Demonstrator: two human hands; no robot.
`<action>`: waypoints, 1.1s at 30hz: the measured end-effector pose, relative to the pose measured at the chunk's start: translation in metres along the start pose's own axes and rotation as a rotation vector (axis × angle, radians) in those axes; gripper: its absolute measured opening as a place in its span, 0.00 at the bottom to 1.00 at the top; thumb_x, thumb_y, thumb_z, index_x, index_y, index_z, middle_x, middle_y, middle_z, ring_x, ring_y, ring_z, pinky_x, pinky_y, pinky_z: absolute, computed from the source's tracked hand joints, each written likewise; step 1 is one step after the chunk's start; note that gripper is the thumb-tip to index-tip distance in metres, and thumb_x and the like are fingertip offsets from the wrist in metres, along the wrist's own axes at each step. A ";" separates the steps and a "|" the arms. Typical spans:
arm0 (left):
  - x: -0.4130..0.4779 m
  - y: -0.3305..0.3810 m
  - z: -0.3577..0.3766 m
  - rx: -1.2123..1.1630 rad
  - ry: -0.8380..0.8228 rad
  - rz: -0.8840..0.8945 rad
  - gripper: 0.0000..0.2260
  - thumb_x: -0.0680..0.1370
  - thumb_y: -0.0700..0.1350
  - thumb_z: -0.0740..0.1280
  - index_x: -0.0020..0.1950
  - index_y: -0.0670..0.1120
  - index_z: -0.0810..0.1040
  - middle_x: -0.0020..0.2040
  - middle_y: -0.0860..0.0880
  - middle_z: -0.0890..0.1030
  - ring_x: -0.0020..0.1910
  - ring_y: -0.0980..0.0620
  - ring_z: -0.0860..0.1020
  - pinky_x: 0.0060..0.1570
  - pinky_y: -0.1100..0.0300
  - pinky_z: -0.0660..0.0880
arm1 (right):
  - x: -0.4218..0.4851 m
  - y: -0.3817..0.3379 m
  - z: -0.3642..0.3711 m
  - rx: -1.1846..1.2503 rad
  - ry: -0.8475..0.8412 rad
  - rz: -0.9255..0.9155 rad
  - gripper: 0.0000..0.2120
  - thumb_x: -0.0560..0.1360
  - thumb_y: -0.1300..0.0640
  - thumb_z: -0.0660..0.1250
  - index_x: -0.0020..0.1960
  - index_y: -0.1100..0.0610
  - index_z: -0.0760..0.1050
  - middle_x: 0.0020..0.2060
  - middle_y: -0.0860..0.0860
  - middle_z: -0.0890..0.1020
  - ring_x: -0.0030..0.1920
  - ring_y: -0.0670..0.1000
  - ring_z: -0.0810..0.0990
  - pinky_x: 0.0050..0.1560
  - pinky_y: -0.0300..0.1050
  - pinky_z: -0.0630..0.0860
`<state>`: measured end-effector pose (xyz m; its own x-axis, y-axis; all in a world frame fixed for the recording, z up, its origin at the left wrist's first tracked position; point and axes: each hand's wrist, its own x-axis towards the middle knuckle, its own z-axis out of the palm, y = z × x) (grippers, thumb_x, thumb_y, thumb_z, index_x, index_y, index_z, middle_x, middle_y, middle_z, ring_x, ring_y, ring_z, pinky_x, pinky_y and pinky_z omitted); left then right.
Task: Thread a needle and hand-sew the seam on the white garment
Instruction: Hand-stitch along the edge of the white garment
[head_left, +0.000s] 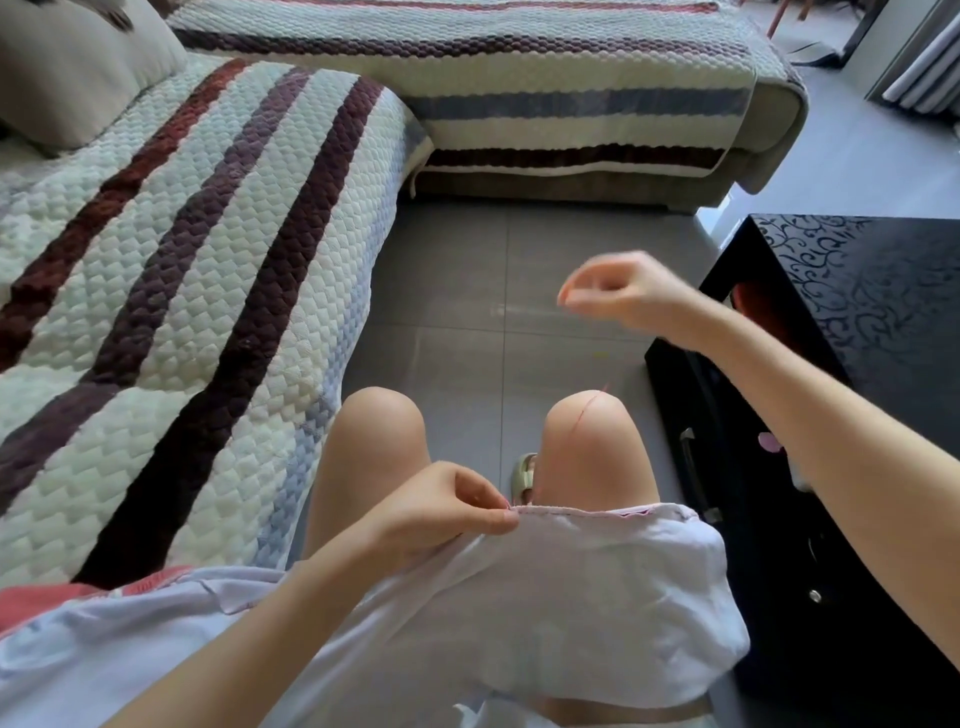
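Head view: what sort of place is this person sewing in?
Probably a home living room: a corner sofa under a striped quilted cover, a grey tiled floor, and a glossy black cabinet with a scroll pattern beside the person's knees.

Both arms bare all the way to the frame edge: left forearm (260, 613), right forearm (831, 415). Left hand (457, 506) bare; right hand (618, 296) bare too, a bit blurred. Knees (376, 415) uncovered. And between them, one foot in a pale greenish open slipper (523, 475).
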<state>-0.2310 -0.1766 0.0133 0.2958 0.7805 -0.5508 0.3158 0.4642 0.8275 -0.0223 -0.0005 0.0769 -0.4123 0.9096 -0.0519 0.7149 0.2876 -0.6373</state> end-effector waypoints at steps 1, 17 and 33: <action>-0.001 -0.001 0.000 -0.024 0.001 0.008 0.03 0.74 0.40 0.73 0.40 0.43 0.83 0.30 0.54 0.81 0.28 0.64 0.75 0.30 0.73 0.68 | -0.013 -0.007 0.008 -0.076 -0.233 -0.032 0.02 0.72 0.49 0.71 0.44 0.43 0.80 0.31 0.36 0.79 0.33 0.39 0.74 0.38 0.36 0.68; -0.004 -0.003 0.000 -0.119 -0.066 0.036 0.04 0.71 0.40 0.75 0.37 0.47 0.85 0.38 0.47 0.83 0.39 0.54 0.79 0.43 0.63 0.75 | -0.059 -0.013 0.050 -0.489 -0.218 -0.208 0.05 0.76 0.55 0.67 0.48 0.52 0.81 0.37 0.45 0.78 0.45 0.52 0.77 0.42 0.42 0.65; -0.008 -0.004 0.007 0.043 -0.028 0.058 0.08 0.72 0.40 0.75 0.33 0.48 0.84 0.30 0.59 0.78 0.36 0.57 0.74 0.41 0.63 0.70 | 0.001 -0.012 0.019 -0.297 0.492 0.008 0.09 0.77 0.53 0.64 0.50 0.56 0.80 0.40 0.48 0.78 0.47 0.53 0.77 0.45 0.43 0.66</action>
<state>-0.2280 -0.1880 0.0133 0.3396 0.7933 -0.5053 0.3360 0.3994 0.8530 -0.0417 -0.0085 0.0695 -0.1458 0.9240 0.3536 0.8742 0.2877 -0.3912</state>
